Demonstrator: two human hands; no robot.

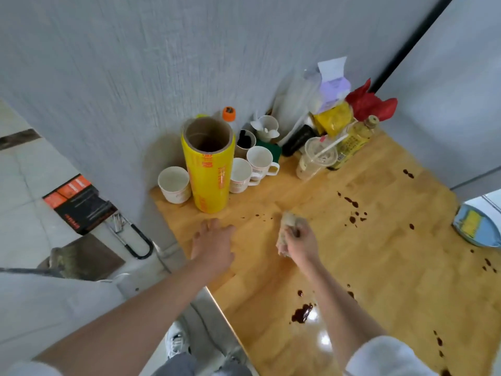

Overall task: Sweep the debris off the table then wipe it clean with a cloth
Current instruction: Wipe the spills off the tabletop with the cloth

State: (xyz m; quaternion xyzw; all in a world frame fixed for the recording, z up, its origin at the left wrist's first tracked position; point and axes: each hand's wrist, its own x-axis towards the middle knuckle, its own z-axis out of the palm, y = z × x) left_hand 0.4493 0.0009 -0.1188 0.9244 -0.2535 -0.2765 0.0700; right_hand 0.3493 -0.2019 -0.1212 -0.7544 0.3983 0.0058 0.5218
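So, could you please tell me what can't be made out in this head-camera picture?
- Cloth: mostly hidden inside the right hand; its size is unclear.
- Blue-and-white package: cut off by the right edge.
- Table: its near and right parts run out of frame.
- Print on the yellow film roll: too blurred to read.
- Left hand: whether it touches the table is unclear.
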